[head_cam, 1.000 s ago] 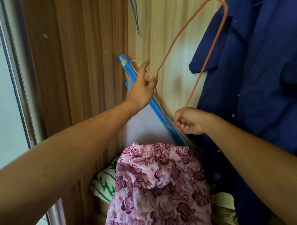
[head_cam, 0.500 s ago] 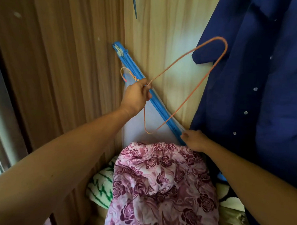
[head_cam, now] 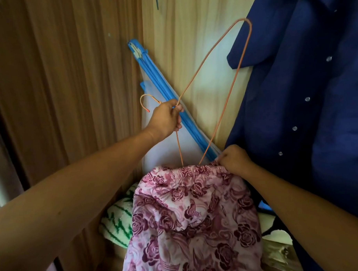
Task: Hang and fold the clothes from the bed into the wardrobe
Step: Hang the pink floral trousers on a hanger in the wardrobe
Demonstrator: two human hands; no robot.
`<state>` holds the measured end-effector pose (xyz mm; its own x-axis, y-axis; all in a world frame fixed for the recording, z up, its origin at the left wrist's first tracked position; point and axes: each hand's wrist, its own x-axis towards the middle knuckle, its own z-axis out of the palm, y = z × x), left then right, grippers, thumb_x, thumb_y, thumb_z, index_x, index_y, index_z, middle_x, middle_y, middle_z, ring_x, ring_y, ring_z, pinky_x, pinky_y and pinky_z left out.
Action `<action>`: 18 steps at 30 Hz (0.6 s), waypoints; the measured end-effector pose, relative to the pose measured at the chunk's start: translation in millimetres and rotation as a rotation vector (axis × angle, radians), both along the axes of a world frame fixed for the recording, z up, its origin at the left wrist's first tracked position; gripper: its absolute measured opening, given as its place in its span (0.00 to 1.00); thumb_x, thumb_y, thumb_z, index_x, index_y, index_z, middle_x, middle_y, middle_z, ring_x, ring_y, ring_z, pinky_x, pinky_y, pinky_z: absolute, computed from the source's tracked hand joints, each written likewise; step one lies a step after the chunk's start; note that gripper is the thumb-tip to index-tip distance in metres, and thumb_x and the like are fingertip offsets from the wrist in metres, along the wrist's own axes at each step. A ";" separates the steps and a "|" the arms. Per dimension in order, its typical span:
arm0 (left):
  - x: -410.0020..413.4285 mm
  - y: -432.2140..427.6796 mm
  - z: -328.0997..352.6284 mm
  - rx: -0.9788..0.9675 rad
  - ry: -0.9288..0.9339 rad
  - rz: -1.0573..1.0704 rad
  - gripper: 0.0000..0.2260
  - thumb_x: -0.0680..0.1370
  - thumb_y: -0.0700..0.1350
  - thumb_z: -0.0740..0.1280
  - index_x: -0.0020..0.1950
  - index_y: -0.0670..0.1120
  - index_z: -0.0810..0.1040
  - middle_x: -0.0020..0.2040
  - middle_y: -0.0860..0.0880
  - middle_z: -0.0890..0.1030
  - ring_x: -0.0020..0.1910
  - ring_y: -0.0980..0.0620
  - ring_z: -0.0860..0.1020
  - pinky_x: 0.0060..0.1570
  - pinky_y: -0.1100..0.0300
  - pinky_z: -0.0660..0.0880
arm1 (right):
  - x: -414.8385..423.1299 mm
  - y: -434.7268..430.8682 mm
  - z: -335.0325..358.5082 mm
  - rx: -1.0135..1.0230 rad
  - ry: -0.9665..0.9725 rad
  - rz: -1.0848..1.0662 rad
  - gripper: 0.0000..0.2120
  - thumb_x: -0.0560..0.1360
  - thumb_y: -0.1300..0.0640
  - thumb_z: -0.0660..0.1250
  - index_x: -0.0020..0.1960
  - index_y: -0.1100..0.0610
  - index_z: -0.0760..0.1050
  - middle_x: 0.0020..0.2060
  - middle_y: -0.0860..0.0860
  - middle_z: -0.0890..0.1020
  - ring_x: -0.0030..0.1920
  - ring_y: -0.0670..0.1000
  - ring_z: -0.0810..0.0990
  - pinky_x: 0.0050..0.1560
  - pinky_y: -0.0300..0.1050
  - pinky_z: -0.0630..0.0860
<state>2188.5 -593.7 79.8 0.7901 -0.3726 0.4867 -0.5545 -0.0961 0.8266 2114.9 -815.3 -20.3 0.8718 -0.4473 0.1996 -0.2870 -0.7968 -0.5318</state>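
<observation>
Down into the floral garment [head_cam: 193, 216] has gone the orange wire hanger [head_cam: 220, 121], whose lower corner hung clear above it half a second ago. My left hand [head_cam: 165, 119] has its fingers [head_cam: 178, 110] clamped on the hanger's neck. My right hand [head_cam: 235, 159] pinches the garment's top edge, with the cloth hanging below those fingers and a navy shirt [head_cam: 305, 110] to their right.
</observation>
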 end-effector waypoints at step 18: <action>-22.6 3.2 11.9 0.088 -0.098 0.031 0.12 0.86 0.44 0.56 0.49 0.42 0.75 0.27 0.47 0.69 0.21 0.53 0.71 0.25 0.61 0.70 | -58.2 21.7 74.3 -0.061 -0.515 0.142 0.15 0.75 0.73 0.61 0.45 0.64 0.86 0.44 0.52 0.86 0.46 0.46 0.80 0.45 0.19 0.67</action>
<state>2165.9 -590.4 91.7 0.7522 -0.3938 0.5284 -0.6277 -0.1842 0.7563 2056.7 -793.5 54.0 0.7054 -0.3059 0.6393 0.1117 -0.8428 -0.5266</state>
